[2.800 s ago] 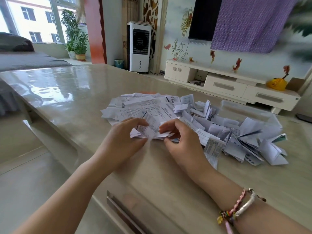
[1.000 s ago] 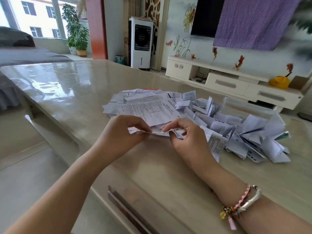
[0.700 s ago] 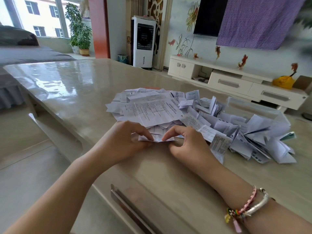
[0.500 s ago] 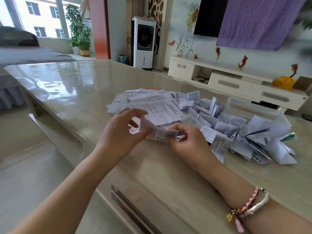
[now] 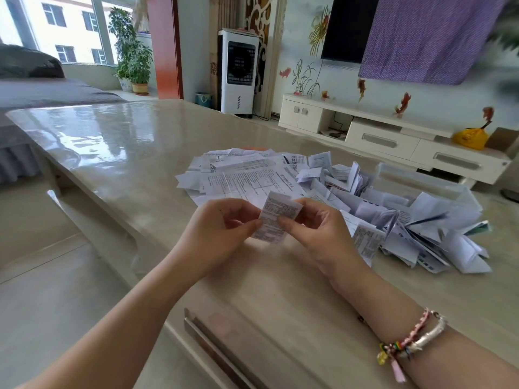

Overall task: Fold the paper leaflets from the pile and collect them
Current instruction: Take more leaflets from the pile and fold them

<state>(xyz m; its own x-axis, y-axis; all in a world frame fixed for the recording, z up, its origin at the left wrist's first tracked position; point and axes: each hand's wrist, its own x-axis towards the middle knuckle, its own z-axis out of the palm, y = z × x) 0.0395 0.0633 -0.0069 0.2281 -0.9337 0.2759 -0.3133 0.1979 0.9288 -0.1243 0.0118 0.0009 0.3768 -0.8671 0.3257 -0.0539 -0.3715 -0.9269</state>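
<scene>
A small folded leaflet (image 5: 276, 217) with printed text stands upright between my hands, just above the table. My left hand (image 5: 222, 234) pinches its left edge with thumb and fingers. My right hand (image 5: 317, 231) pinches its right side, thumb on the front. Behind them lies the pile of flat unfolded leaflets (image 5: 247, 175). To the right spreads a heap of folded leaflets (image 5: 415, 228), spilling out of and around a clear plastic box (image 5: 421, 183).
The glossy beige table (image 5: 112, 141) stretches far to the left and back. Its near edge has a drawer handle (image 5: 222, 357). A white TV cabinet (image 5: 387, 136) and a white air cooler (image 5: 238, 74) stand beyond the table.
The leaflet went from pressed flat on the table to lifted and turned upright, folded smaller. Both hands rose with it and now pinch its two sides.
</scene>
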